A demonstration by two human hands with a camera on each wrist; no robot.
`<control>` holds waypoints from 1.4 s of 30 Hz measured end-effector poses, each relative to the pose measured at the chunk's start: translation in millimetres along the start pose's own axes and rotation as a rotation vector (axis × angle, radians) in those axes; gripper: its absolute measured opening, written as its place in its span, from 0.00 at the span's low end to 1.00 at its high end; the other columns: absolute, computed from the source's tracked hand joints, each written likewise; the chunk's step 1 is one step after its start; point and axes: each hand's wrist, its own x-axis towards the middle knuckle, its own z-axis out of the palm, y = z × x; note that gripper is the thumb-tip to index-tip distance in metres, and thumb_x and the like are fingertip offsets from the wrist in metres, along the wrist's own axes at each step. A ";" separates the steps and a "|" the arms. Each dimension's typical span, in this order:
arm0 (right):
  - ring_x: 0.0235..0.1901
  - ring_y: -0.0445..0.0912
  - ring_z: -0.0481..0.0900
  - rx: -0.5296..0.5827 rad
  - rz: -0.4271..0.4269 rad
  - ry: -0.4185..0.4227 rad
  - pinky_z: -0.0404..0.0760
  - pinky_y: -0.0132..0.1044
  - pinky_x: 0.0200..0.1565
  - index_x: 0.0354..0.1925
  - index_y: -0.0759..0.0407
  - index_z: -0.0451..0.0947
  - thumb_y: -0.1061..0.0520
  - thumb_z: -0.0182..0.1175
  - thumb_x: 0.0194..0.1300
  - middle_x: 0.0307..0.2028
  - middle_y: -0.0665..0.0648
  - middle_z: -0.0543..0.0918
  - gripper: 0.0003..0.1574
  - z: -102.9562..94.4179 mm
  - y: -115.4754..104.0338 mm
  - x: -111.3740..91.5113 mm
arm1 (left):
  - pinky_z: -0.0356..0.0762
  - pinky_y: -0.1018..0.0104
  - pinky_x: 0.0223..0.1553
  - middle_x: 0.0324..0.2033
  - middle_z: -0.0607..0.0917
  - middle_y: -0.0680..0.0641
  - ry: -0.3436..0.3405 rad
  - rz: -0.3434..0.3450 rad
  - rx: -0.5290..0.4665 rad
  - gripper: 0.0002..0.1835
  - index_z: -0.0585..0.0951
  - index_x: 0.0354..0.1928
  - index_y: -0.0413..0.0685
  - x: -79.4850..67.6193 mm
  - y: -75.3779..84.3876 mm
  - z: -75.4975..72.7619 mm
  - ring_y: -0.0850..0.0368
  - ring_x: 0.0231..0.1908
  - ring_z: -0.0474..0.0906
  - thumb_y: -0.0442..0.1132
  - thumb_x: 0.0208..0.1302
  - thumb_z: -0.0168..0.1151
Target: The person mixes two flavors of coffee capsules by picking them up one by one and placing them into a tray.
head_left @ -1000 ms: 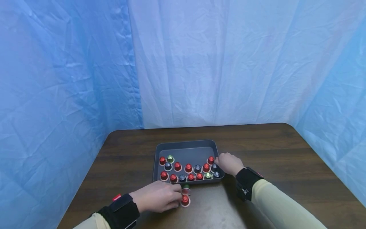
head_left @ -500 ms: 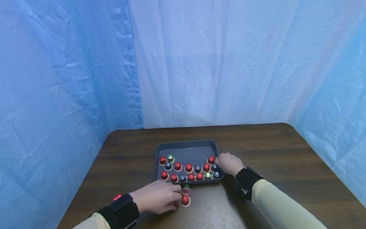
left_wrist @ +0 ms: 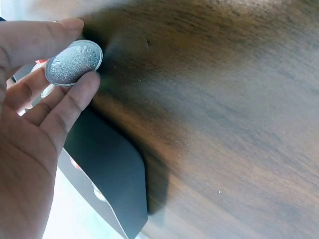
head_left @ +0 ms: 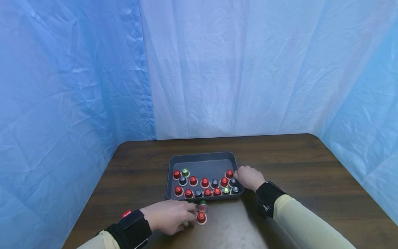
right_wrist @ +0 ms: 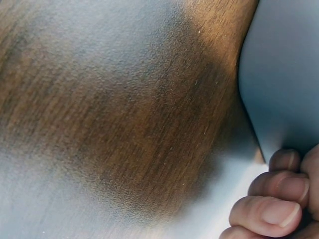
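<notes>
My left hand (head_left: pixel 171 216) is in front of the dark tray (head_left: pixel 203 162), low over the table. Its thumb and fingers pinch a coffee capsule (left_wrist: pixel 74 63), whose silver foil lid faces the left wrist camera; a bit of green shows under the fingers in the head view. Just right of these fingers a red capsule (head_left: pixel 201 217) stands on the table. Behind it a green capsule (head_left: pixel 203 206) lies tipped, its lid toward me. At the tray's right wall my right hand (head_left: pixel 249 178) grips the rim, its fingers (right_wrist: pixel 266 214) curled outside.
Inside the tray, red, dark blue and green capsules stand in loose rows, mostly in the near half. The wooden table (head_left: pixel 289 162) extends to both sides, with blue-white curtains (head_left: pixel 236 69) behind it and at its sides.
The left hand has shifted slightly down and left, and green now shows beneath its fingers. The tipped green capsule has moved a little. The right hand stays on the tray.
</notes>
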 end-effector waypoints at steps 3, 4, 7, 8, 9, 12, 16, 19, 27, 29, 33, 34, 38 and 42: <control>0.24 0.47 0.75 0.007 0.009 -0.004 0.74 0.38 0.29 0.40 0.62 0.83 0.49 0.55 0.77 0.24 0.55 0.76 0.18 -0.2 -0.1 -0.2 | 0.79 0.72 0.49 0.47 0.82 0.63 0.003 0.005 0.000 0.18 0.85 0.51 0.65 -0.2 0.0 -0.3 0.72 0.45 0.77 0.40 0.61 0.75; 0.24 0.47 0.75 0.007 0.009 -0.004 0.74 0.38 0.29 0.40 0.62 0.83 0.49 0.55 0.77 0.24 0.55 0.76 0.18 -0.1 0.0 -0.2 | 0.79 0.73 0.48 0.46 0.82 0.63 0.004 0.008 -0.001 0.17 0.85 0.51 0.65 -0.5 0.0 -0.6 0.72 0.44 0.77 0.40 0.62 0.75; 0.24 0.47 0.75 0.008 0.010 -0.002 0.74 0.38 0.29 0.40 0.62 0.83 0.49 0.55 0.77 0.23 0.55 0.76 0.19 -0.2 -0.2 -0.2 | 0.77 0.76 0.45 0.42 0.81 0.64 0.018 0.019 -0.004 0.16 0.86 0.51 0.66 -1.4 0.3 -1.8 0.73 0.42 0.76 0.39 0.63 0.74; 0.24 0.47 0.75 0.007 0.009 -0.002 0.74 0.38 0.29 0.40 0.62 0.83 0.49 0.55 0.77 0.23 0.55 0.76 0.19 -0.3 -0.2 -0.2 | 0.77 0.76 0.44 0.42 0.81 0.65 0.024 0.022 -0.006 0.16 0.86 0.50 0.66 -1.9 0.2 -2.1 0.73 0.41 0.75 0.38 0.63 0.74; 0.24 0.47 0.75 0.006 0.007 -0.001 0.74 0.38 0.29 0.40 0.62 0.83 0.49 0.55 0.77 0.23 0.55 0.76 0.19 -0.3 -0.2 -0.2 | 0.76 0.77 0.44 0.41 0.81 0.65 0.032 0.024 -0.003 0.16 0.86 0.50 0.66 -2.3 0.5 -2.8 0.74 0.41 0.75 0.38 0.63 0.74; 0.24 0.47 0.75 0.005 0.006 -0.001 0.74 0.38 0.29 0.40 0.62 0.83 0.49 0.55 0.77 0.24 0.55 0.76 0.19 -0.4 -0.5 -0.4 | 0.76 0.78 0.43 0.41 0.80 0.65 0.058 0.024 0.003 0.16 0.87 0.50 0.66 -3.4 0.7 -5.5 0.74 0.39 0.75 0.39 0.62 0.75; 0.24 0.47 0.75 0.007 0.010 -0.003 0.74 0.38 0.29 0.41 0.63 0.84 0.49 0.55 0.77 0.24 0.54 0.76 0.19 -0.6 -0.2 -0.5 | 0.76 0.78 0.43 0.41 0.79 0.64 0.079 0.011 0.013 0.16 0.87 0.50 0.65 -3.5 2.5 -12.8 0.73 0.37 0.75 0.41 0.61 0.76; 0.24 0.47 0.75 0.012 0.013 -0.006 0.74 0.38 0.29 0.40 0.62 0.84 0.49 0.55 0.77 0.24 0.54 0.77 0.19 0.0 0.2 0.0 | 0.76 0.78 0.43 0.40 0.78 0.63 0.108 0.008 0.022 0.16 0.87 0.50 0.63 -3.5 4.6 -20.4 0.73 0.38 0.75 0.42 0.60 0.76; 0.24 0.47 0.76 0.006 0.007 -0.002 0.74 0.38 0.29 0.40 0.63 0.84 0.49 0.55 0.77 0.23 0.54 0.77 0.19 0.5 0.8 0.7 | 0.76 0.73 0.48 0.40 0.79 0.62 0.260 0.012 0.086 0.14 0.88 0.48 0.62 -4.6 4.4 -42.3 0.67 0.43 0.72 0.42 0.60 0.77; 0.24 0.47 0.76 0.003 0.004 -0.001 0.75 0.38 0.30 0.40 0.63 0.84 0.49 0.55 0.77 0.23 0.54 0.77 0.19 0.0 0.6 0.4 | 0.77 0.71 0.51 0.42 0.79 0.61 0.279 -0.003 0.094 0.14 0.88 0.48 0.61 -4.8 3.2 -47.5 0.66 0.45 0.72 0.41 0.61 0.76; 0.24 0.47 0.76 0.010 0.006 -0.001 0.75 0.38 0.29 0.40 0.63 0.84 0.49 0.55 0.77 0.23 0.54 0.77 0.19 0.2 0.7 0.7 | 0.77 0.68 0.56 0.46 0.80 0.58 0.297 -0.040 0.092 0.14 0.87 0.50 0.58 -5.0 -0.5 -56.2 0.64 0.49 0.74 0.41 0.63 0.74; 0.24 0.47 0.76 0.010 0.002 0.002 0.75 0.38 0.30 0.40 0.63 0.84 0.50 0.55 0.77 0.23 0.54 0.77 0.19 0.3 0.8 0.5 | 0.77 0.68 0.57 0.47 0.80 0.57 0.298 -0.049 0.084 0.13 0.87 0.51 0.58 -5.1 -1.6 -58.1 0.64 0.50 0.74 0.41 0.64 0.73; 0.24 0.47 0.75 0.011 -0.011 0.010 0.75 0.39 0.30 0.40 0.63 0.84 0.50 0.55 0.77 0.23 0.54 0.76 0.19 0.1 0.8 -0.8 | 0.78 0.68 0.55 0.47 0.80 0.57 0.311 -0.081 0.054 0.12 0.87 0.48 0.59 -5.1 -7.6 -65.3 0.65 0.48 0.75 0.41 0.64 0.73; 0.24 0.47 0.75 0.020 -0.002 0.005 0.75 0.39 0.30 0.39 0.63 0.84 0.49 0.54 0.77 0.23 0.55 0.76 0.20 0.0 0.7 -0.9 | 0.79 0.69 0.49 0.44 0.78 0.59 0.296 -0.121 0.021 0.11 0.86 0.46 0.59 -6.4 -14.3 -71.6 0.65 0.44 0.75 0.39 0.64 0.73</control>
